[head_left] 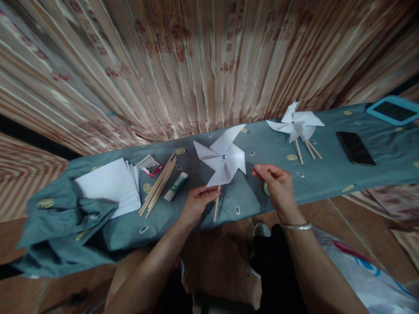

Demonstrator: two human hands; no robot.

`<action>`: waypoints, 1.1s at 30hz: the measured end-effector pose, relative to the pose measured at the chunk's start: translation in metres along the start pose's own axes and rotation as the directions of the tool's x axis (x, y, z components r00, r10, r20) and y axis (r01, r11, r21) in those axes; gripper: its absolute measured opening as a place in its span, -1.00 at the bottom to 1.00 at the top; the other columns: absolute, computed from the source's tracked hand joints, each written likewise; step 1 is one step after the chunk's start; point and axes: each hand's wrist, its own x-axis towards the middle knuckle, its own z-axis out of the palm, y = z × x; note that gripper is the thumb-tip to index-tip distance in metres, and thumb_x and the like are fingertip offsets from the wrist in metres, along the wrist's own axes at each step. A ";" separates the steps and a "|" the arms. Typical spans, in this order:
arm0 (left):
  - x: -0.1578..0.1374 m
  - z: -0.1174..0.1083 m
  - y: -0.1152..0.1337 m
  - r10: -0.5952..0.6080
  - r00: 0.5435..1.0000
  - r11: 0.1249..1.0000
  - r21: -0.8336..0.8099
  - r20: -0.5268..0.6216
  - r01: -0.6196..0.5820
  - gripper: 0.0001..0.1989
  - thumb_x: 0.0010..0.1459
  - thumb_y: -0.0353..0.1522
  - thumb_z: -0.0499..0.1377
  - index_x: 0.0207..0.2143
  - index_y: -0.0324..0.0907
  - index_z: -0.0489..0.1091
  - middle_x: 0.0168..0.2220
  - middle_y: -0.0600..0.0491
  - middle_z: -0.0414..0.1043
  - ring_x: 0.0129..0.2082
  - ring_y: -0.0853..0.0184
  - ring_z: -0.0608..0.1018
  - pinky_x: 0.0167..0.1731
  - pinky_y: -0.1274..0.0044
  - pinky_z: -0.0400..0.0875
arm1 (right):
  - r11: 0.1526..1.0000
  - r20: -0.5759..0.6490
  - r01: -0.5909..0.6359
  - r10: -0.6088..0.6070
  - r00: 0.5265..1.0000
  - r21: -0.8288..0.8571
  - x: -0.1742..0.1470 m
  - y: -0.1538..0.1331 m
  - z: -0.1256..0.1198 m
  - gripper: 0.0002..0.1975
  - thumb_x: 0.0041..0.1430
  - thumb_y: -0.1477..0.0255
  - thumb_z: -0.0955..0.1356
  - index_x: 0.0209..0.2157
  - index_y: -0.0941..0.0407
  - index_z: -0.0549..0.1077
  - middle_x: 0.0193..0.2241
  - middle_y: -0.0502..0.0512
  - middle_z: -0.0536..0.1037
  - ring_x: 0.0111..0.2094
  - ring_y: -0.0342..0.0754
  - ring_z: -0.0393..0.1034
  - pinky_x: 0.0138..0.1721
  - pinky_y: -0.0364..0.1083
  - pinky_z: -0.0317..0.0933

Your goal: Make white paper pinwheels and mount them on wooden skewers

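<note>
A white paper pinwheel (225, 158) with a shiny pin at its centre is mounted on a thin wooden stick (216, 209). My left hand (199, 201) grips this stick just below the paper blades. To the right of the pinwheel, my right hand (275, 181) is raised with thumb and fingertips pinched together; anything between them is too small to make out. Partly hidden under that hand lies a small round green item (266, 188). Left of my left hand are a glue stick (176, 186), several loose wooden sticks (159, 187) and an open box of pins (149, 166).
White paper sheets (104, 181) are stacked at the left on the green cloth (248, 205). Finished pinwheels (294, 123) lie at the back right, near a black phone (355, 148) and a blue-framed device (393, 109). A curtain (196, 65) hangs behind the narrow surface.
</note>
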 end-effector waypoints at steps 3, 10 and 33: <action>-0.001 0.001 0.001 -0.051 0.998 0.999 -0.016 0.033 0.051 -0.65 -0.37 -0.28 0.50 -0.45 -0.23 0.61 -0.45 0.00 0.59 -0.45 0.36 0.53 -0.36 0.53 0.39 | 0.999 -0.066 0.026 -0.025 0.997 0.026 0.005 0.004 -0.003 -0.65 -0.23 0.12 0.56 -0.41 0.05 0.59 -0.44 0.02 0.63 -0.38 -0.07 0.46 -0.27 -0.06 0.33; -0.001 0.001 0.002 -0.055 0.998 0.998 -0.028 0.042 0.056 -0.66 -0.39 -0.29 0.51 -0.47 -0.22 0.61 -0.49 0.02 0.58 -0.48 0.40 0.51 -0.39 0.56 0.37 | 0.994 0.086 -0.094 0.088 0.992 0.060 0.002 0.007 0.004 -0.62 -0.29 0.15 0.58 -0.39 0.03 0.61 -0.46 0.00 0.62 -0.43 -0.11 0.41 -0.32 -0.08 0.30; 0.004 0.002 -0.003 0.029 0.996 0.999 0.018 -0.083 -0.027 -0.68 -0.37 -0.28 0.49 -0.47 -0.19 0.60 -0.48 0.05 0.58 -0.46 0.36 0.52 -0.32 0.51 0.43 | 0.954 0.322 -0.291 0.257 0.911 0.064 -0.028 -0.002 0.031 -0.63 -0.29 0.07 0.57 -0.59 0.08 0.56 -0.60 -0.02 0.56 -0.53 -0.17 0.31 -0.40 -0.14 0.22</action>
